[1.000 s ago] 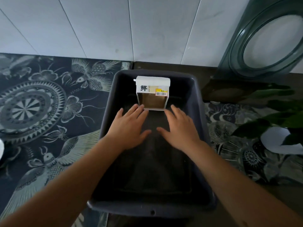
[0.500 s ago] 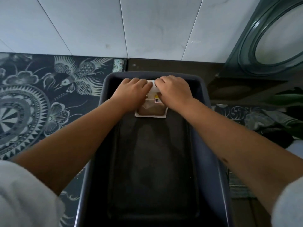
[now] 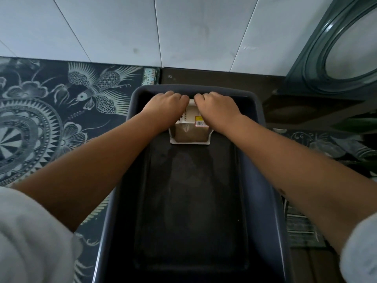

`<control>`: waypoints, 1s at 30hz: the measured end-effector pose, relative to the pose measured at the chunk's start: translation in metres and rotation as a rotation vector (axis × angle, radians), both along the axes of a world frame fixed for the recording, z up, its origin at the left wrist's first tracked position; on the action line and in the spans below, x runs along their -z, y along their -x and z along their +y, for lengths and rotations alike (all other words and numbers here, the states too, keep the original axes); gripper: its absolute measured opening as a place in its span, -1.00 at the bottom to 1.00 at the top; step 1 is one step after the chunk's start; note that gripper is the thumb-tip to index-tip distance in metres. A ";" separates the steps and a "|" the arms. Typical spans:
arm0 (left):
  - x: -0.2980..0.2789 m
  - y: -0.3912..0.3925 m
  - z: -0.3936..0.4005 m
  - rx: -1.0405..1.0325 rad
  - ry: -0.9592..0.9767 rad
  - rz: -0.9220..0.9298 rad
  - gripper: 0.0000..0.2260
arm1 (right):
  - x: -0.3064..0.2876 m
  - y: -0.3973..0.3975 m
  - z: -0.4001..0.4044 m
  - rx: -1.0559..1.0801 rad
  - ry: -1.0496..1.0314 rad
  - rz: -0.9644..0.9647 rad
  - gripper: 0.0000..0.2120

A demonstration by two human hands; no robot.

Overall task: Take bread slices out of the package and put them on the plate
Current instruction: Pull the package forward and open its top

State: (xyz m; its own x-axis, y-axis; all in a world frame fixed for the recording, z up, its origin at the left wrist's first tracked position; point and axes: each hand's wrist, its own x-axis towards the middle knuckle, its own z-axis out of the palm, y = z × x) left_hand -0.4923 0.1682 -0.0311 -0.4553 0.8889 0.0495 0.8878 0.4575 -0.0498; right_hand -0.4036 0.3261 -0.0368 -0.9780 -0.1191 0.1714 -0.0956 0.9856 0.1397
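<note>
A white bread package (image 3: 190, 134) with a clear window showing brown bread and a barcode sticker stands at the far end of a dark grey plastic bin (image 3: 263, 180). My left hand (image 3: 165, 106) grips the package's top left corner with curled fingers. My right hand (image 3: 216, 106) grips its top right corner the same way. The two hands almost touch at the middle of the top seal, which they mostly hide. No plate shows in this view.
A dark patterned mat (image 3: 51, 123) with birds and a mandala lies left of the bin. White wall tiles (image 3: 142, 31) run behind. A dark green round-windowed container (image 3: 336, 58) stands at the right, with green leaves (image 3: 361, 127) below it.
Both hands moved from the bin floor up to the package top and closed on it. Since half a second ago they have barely shifted, and the view has tilted slightly.
</note>
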 end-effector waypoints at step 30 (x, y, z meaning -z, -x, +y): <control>-0.001 -0.300 -0.187 0.037 -0.047 -0.252 -0.60 | -0.008 -0.321 -0.165 0.067 0.290 -0.094 -0.78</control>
